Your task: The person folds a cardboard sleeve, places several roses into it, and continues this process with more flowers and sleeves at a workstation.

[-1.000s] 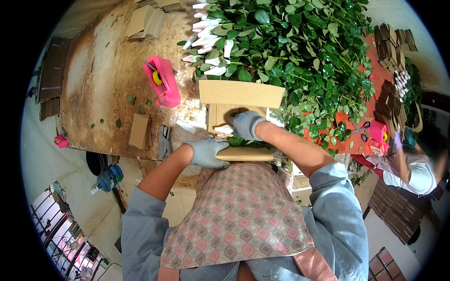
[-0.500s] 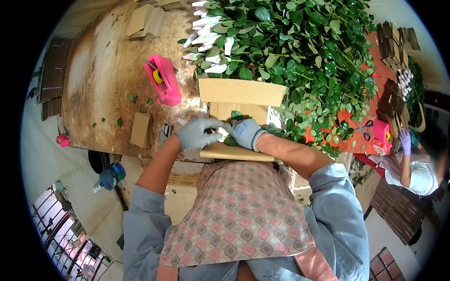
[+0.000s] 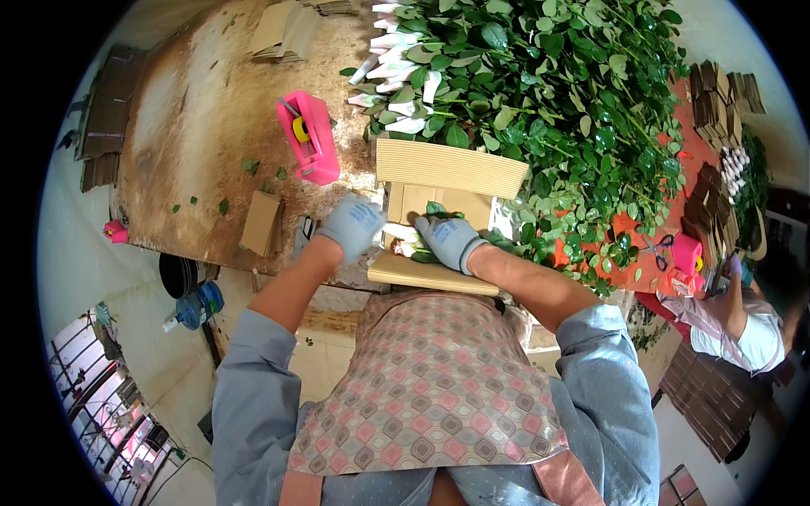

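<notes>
A corrugated cardboard wrapper [image 3: 451,167] lies opened at the table's front edge, its far and near flaps raised. Pale, partly white-wrapped rose buds [image 3: 408,248] with green leaves rest on its middle panel. Over their stems my right hand [image 3: 450,241], in a grey glove, is closed, its thumb toward the buds; the undersides of its fingers are hidden. My left hand [image 3: 354,224], gloved alike, is just left of the wrapper and the bud tips. Its back faces up, and its fingers are blurred and mostly hidden.
A pink tape dispenser [image 3: 314,143] stands left of the wrapper; small cardboard pieces [image 3: 262,223] lie nearer. A large heap of leafy roses [image 3: 540,93] covers the far right. Scissors [image 3: 658,251] lie on the red surface at right, near a co-worker [image 3: 751,329].
My left hand has drawn away leftward from the rose buds, leaving them more exposed. My right hand stays over the stems. The whole view has shifted slightly.
</notes>
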A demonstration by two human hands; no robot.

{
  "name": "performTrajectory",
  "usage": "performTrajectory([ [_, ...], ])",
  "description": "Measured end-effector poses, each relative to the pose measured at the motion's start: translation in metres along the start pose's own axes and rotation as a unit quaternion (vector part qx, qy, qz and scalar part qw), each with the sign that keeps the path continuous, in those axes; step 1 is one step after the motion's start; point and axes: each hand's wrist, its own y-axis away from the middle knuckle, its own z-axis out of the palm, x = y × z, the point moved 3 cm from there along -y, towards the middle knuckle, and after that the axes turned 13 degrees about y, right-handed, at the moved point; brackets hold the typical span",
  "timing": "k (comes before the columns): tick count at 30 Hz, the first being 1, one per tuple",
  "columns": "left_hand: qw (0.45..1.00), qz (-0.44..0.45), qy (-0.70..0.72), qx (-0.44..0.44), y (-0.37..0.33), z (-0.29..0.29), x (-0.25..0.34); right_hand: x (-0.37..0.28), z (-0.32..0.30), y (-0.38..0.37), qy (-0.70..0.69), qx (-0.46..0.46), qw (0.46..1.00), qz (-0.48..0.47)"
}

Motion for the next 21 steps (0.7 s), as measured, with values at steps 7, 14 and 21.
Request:
performTrajectory([
  [7,0.977,-0.022,0.202,-0.068,0.034,-0.051,-0.003,-0.003,0.003,0.0,0.035,0.016,0.999,-0.02],
  [14,0.922,0.094,0.325,-0.19,0.011,-0.017,0.068,-0.004,0.003,-0.003,0.046,0.027,0.998,-0.037],
  [21,0.922,0.077,0.303,-0.228,0.005,-0.019,0.071,-0.001,0.003,0.0,0.015,0.061,0.998,-0.024],
])
